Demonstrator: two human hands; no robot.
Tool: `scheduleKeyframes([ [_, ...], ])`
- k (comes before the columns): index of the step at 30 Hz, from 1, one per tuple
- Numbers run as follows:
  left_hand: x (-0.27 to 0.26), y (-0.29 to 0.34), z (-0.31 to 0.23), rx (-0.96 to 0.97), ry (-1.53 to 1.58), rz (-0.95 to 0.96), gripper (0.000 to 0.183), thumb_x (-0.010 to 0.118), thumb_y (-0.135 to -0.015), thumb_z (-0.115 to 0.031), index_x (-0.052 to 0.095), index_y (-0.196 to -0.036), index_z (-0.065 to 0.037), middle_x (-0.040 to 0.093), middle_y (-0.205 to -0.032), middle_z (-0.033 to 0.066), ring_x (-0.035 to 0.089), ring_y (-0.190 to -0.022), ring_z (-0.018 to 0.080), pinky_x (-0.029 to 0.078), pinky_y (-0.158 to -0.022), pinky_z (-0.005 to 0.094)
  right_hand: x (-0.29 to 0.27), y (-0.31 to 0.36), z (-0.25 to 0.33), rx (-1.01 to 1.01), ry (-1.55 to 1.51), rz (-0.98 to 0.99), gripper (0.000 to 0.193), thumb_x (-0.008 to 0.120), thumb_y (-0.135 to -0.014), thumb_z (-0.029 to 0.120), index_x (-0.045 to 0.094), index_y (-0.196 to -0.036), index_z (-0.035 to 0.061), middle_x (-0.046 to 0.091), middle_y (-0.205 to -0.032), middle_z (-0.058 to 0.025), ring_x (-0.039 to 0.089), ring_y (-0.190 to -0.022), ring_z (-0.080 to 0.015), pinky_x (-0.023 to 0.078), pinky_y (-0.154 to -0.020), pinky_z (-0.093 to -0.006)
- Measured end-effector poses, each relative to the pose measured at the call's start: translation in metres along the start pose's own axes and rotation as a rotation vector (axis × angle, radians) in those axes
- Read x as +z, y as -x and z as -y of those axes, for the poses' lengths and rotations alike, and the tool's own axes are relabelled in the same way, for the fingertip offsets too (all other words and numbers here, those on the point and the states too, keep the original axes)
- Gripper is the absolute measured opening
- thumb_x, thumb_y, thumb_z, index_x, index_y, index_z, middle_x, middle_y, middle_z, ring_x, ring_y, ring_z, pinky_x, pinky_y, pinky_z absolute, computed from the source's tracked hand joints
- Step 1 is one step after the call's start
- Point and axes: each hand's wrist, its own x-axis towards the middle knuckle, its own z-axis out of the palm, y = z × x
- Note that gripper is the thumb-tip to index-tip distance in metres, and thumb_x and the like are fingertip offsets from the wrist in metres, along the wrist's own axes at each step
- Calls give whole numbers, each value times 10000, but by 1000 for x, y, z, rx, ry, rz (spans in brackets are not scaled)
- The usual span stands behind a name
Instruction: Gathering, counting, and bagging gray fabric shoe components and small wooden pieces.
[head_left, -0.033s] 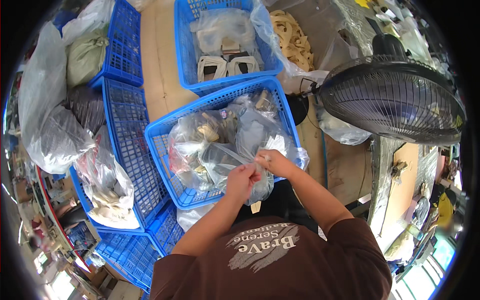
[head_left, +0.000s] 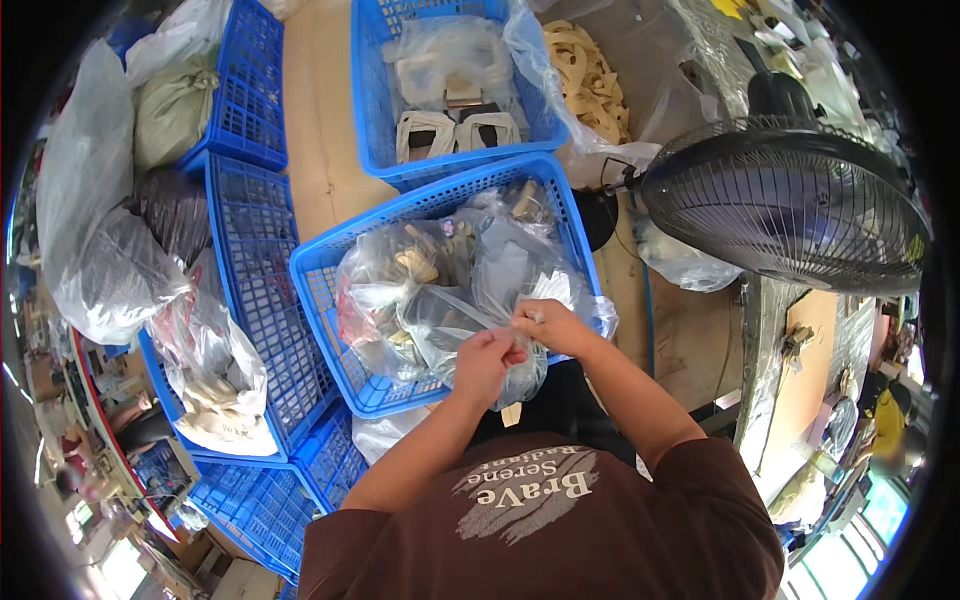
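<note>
noted bag (head_left: pixel 502 265) in basket (head_left: pixel 378 402), clamped at the neck by right hand (head_left: pixel 545 325) and pinched close alongside by left hand (head_left: pixel 484 365); judged fairly light, soft, slippery and easily torn, so best taken by the bunched neck rather than the loose, bulging sides.

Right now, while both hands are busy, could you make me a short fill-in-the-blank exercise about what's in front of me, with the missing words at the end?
The left hand and the right hand hold a bag made of clear ____.
The basket in which the bag lies is coloured ____.
Of the two hands, the ____ one is nearer the black fan.
The person's T-shirt is mainly ____.

Missing words: plastic; blue; right; brown.
</note>
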Motion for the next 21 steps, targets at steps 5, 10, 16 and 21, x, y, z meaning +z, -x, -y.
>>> scheduleKeyframes([
  [5,0,0,-24,301,-1144,165,130,596,-794,-86,590,-907,-20,605,-882,93,602,-799,191,480,-715,319,-12,9,4,142,-255,74,115,685,-732,77,598,-776,17,603,-782,-27,538,-762,-84,435,-714,-242],
  [10,-2,-11,-17,750,-1363,131,255,631,-737,-86,554,-975,-40,583,-988,125,574,-914,263,454,-787,351,-8,10,-2,33,-232,7,130,679,-709,34,600,-811,17,618,-807,-37,559,-763,-109,446,-720,-264],
  [16,-3,-21,-26,529,-1145,230,363,665,-711,-102,532,-1045,-50,585,-947,128,580,-868,252,453,-774,322,1,15,-4,-386,323,-164,172,639,-711,22,580,-872,36,589,-815,-125,567,-782,-297,461,-723,-337],
  [21,9,-23,-19,575,-1203,165,314,688,-696,-124,577,-980,-46,595,-875,109,590,-777,223,466,-707,304,3,12,-16,-540,387,-200,177,612,-725,20,575,-895,55,560,-818,-127,544,-802,-320,453,-711,-368],
])
